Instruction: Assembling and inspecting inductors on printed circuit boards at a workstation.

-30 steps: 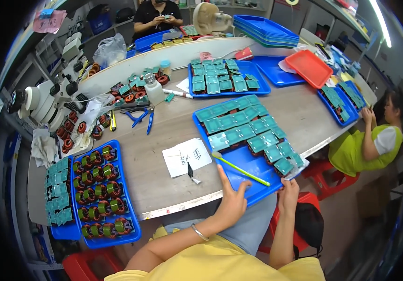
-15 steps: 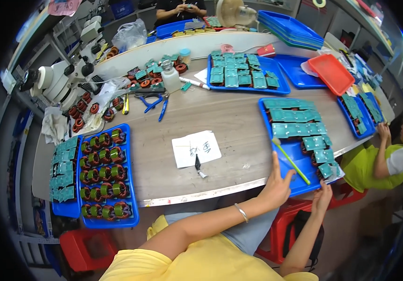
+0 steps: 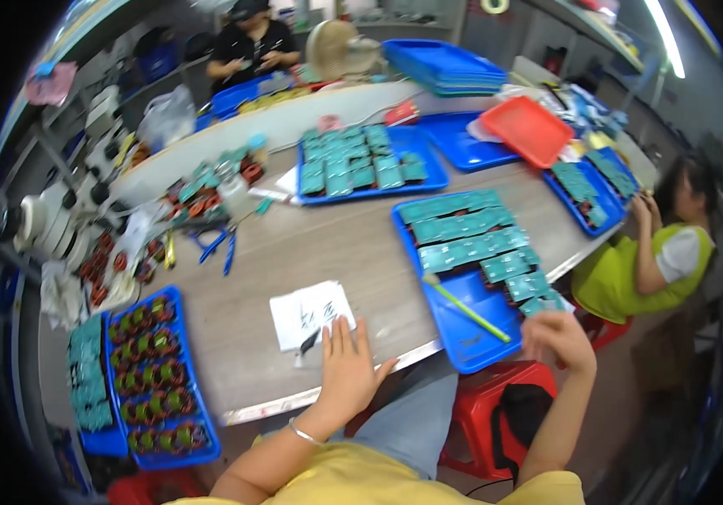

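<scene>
My left hand point(image 3: 346, 374) lies flat on the wooden table point(image 3: 328, 252), fingers spread, beside a white paper sheet point(image 3: 311, 313) and a small black pen point(image 3: 308, 342). My right hand point(image 3: 560, 338) is curled at the near right corner of a blue tray point(image 3: 471, 337), its fingers closed on a teal circuit board point(image 3: 544, 306). The tray holds rows of teal boards point(image 3: 462, 227) and a yellow-green stick point(image 3: 466, 310).
A blue tray of copper coils point(image 3: 155, 370) sits at the left edge. Another tray of teal boards point(image 3: 361, 164) and blue pliers point(image 3: 218, 246) lie further back. A red stool point(image 3: 496, 412) stands below. A person in green point(image 3: 656, 261) sits on the right, and another person point(image 3: 252, 46) across the table.
My left hand has left the blue tray's edge and moved left onto the table by the paper. My right hand has risen to the tray's near corner.
</scene>
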Tool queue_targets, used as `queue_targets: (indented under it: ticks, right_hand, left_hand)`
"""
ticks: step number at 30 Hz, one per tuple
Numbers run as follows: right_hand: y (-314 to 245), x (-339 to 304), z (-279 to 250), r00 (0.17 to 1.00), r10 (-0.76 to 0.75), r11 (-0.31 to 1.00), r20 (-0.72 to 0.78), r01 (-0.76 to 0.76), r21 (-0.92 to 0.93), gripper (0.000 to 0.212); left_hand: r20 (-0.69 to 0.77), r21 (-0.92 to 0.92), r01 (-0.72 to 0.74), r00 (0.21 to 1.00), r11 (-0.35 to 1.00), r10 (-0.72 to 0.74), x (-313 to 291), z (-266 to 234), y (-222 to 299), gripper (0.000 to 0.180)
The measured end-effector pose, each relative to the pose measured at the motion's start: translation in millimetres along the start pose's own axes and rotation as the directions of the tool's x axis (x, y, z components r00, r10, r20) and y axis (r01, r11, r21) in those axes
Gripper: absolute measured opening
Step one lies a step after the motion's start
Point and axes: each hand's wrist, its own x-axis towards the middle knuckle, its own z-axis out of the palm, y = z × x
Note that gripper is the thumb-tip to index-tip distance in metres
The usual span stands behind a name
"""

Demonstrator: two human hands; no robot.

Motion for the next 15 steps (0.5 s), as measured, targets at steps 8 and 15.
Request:
queue_targets:
  ticks: [8, 15]
  right_hand:
    - [-25, 235, -139, 0.832, -0.222, 0.972, -0.508, 0.147, -0.183, 0.030]
    - [69, 404, -243, 0.558, -0.605, 0.612, -0.567, -0.129, -0.780, 0.055]
  left_hand:
    - [-0.017, -0.085, -0.046, 0.999, 0.995, 0.045, 35, 18, 46, 0.073]
    - [0.138, -0.282, -0.081, 0.983, 0.956, 0.124, 20, -34, 38, 0.059]
